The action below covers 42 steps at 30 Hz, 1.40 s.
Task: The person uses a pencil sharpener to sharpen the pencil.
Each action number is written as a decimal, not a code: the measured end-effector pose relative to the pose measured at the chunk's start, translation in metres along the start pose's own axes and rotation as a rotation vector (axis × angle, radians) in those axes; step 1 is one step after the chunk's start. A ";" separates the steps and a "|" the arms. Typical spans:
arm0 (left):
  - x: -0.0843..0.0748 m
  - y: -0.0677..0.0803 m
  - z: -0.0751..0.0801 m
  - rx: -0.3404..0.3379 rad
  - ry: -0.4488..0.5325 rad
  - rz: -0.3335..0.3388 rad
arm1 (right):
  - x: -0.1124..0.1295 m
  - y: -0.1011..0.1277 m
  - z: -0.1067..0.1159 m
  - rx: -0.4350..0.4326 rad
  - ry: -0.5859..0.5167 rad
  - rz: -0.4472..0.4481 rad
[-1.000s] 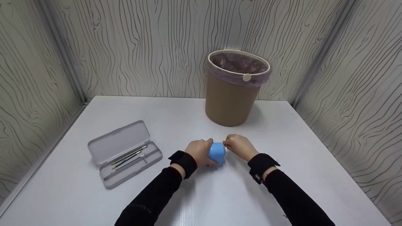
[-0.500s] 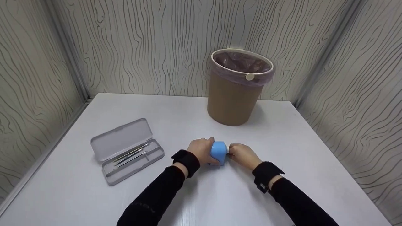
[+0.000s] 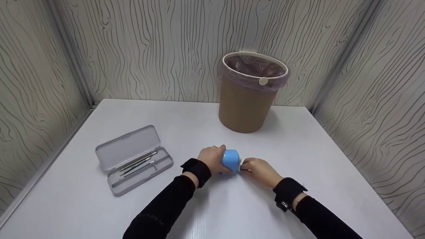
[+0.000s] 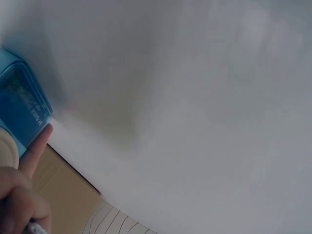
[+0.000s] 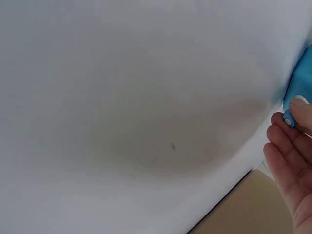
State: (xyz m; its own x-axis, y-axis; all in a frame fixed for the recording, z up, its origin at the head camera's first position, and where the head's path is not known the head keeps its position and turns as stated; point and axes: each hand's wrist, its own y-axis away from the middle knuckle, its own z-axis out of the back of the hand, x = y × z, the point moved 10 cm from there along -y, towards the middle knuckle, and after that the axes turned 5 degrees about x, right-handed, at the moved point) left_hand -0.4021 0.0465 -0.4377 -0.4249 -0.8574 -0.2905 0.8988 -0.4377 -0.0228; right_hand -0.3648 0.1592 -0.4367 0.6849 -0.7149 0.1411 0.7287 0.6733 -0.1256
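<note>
While the left hand (image 3: 212, 159) grips one side, the blue box (image 3: 230, 161) sits on the white table (image 3: 186, 132), near its middle and on the near side of the bin. Left hand: curled round the body, thumb on the near side. Right hand (image 3: 260, 171): thumb and fingertips pinching a small blue knob (image 5: 288, 119) just off the box's right side, its remaining fingers loosely bent.

Orientation: the side bearing a pale hub (image 3: 240, 160) points right, toward the right hand. From the head, the exposed part of the body reads longer from far to near than across; its full long axis cannot be told — the left hand covers the other end. The left wrist view shows a tinted window (image 4: 27, 109) with white lettering, its long edge slanting down to the right, and a round cream disc (image 4: 7, 151) beside it, partly out of frame.

Also listed: one grey pencil case (image 3: 139, 178), left of the box and well apart, lid (image 3: 129, 146) laid back on the far side, long axis running from near left to far right. Inside, slender pencils (image 3: 139, 168) lie roughly along that same axis. One brown bin (image 3: 244, 106), beyond the hands — cream rim, translucent mauve liner (image 3: 255, 64) folded over it. Black straps (image 3: 197, 172) circle both wrists, above black sleeves (image 3: 162, 205). Behind: a wood-grain patterned wall (image 3: 149, 49).
</note>
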 end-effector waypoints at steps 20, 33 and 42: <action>0.013 -0.006 0.001 0.039 -0.014 0.018 | 0.018 -0.005 0.069 -0.136 0.076 0.063; 0.008 -0.003 0.001 0.030 -0.033 -0.006 | 0.006 -0.028 0.073 -0.153 0.188 -0.014; -0.001 -0.001 0.001 0.008 -0.058 -0.037 | -0.017 -0.044 0.051 -0.139 0.179 -0.080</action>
State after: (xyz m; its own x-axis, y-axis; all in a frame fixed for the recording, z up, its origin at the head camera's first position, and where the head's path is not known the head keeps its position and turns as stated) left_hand -0.4026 0.0479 -0.4361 -0.4638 -0.8546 -0.2336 0.8815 -0.4716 -0.0247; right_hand -0.4083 0.1512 -0.3837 0.6056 -0.7955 -0.0187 0.7661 0.5893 -0.2565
